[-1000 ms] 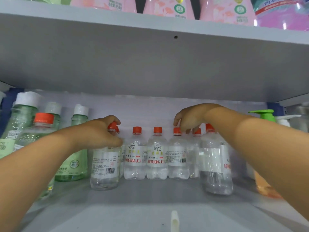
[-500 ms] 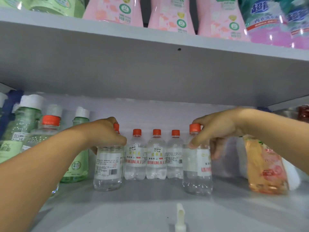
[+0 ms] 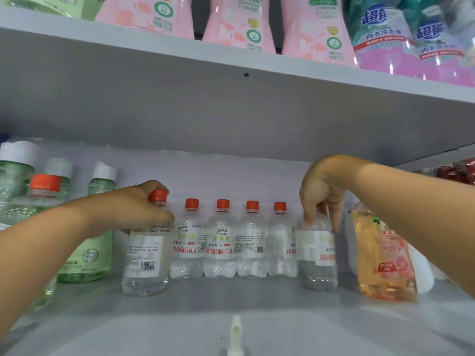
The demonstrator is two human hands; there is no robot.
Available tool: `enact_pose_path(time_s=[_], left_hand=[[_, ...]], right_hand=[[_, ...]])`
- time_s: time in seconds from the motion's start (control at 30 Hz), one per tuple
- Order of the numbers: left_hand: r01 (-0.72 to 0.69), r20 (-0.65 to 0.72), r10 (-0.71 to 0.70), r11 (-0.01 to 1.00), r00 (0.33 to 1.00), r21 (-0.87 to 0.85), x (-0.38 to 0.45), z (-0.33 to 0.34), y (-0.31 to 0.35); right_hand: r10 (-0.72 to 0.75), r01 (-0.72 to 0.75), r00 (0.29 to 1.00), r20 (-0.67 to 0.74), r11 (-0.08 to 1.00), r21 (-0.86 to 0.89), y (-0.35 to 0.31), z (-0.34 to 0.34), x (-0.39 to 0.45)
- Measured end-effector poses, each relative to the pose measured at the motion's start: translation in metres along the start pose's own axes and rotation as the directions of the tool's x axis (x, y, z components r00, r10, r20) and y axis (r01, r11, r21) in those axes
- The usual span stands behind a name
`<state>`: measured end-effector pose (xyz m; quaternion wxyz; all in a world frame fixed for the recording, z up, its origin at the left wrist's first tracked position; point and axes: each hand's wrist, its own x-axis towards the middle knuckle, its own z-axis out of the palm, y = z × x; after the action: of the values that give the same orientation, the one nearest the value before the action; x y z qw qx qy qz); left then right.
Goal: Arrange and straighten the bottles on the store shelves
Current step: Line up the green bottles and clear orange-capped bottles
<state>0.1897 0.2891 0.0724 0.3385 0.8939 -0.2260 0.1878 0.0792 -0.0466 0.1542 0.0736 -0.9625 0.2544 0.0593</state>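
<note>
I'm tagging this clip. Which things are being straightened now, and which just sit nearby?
In the job:
left hand on clear red-capped bottle
right hand on second clear bottle
four-bottle back row

Nearby:
green white-capped bottles
orange refill pouch
pink bottles overhead

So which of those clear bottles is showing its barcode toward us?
The clear bottle under the left hand, leftmost and forward of the back row, shows a big barcode; its neighbours show red lettering.

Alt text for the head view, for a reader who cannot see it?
Both hands grip clear red-capped bottles on a grey shelf: left hand on the leftmost bottle, right hand on the rightmost bottle. Four matching bottles stand between.
</note>
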Motion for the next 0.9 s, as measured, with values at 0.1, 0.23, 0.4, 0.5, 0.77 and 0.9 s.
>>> enact_pose_path(time_s=[0.1, 0.23, 0.4, 0.5, 0.77, 0.9], left_hand=[[-0.026, -0.005, 0.026, 0.999, 1.0, -0.031, -0.001, 0.004, 0.0], [-0.093, 0.042, 0.096, 0.993, 0.994, -0.076, -0.004, 0.008, 0.004], [-0.122, 0.044, 0.126, 0.988, 0.991, -0.091, -0.001, 0.014, 0.004], [-0.12, 0.045, 0.125, 0.987, 0.991, -0.106, 0.0, 0.016, 0.002], [-0.134, 0.009, 0.139, 0.969, 0.99, -0.206, 0.0, 0.029, 0.005], [-0.116, 0.011, 0.121, 0.971, 0.993, -0.208, -0.001, 0.035, 0.005]], right_hand=[[0.126, -0.134, 0.989, -0.08, 0.986, -0.102, 0.015, -0.003, 0.02], [0.122, -0.139, 0.967, -0.222, 0.988, -0.064, 0.023, 0.007, 0.044], [0.036, -0.029, 0.94, -0.339, 0.999, 0.024, 0.019, 0.022, 0.062], [0.012, 0.019, 0.918, -0.395, 0.997, 0.073, 0.016, 0.025, 0.067], [-0.409, 0.445, 0.634, -0.657, 0.887, -0.123, -0.035, 0.003, 0.071], [-0.506, 0.455, 0.693, -0.514, 0.86, -0.231, -0.065, 0.007, 0.081]])
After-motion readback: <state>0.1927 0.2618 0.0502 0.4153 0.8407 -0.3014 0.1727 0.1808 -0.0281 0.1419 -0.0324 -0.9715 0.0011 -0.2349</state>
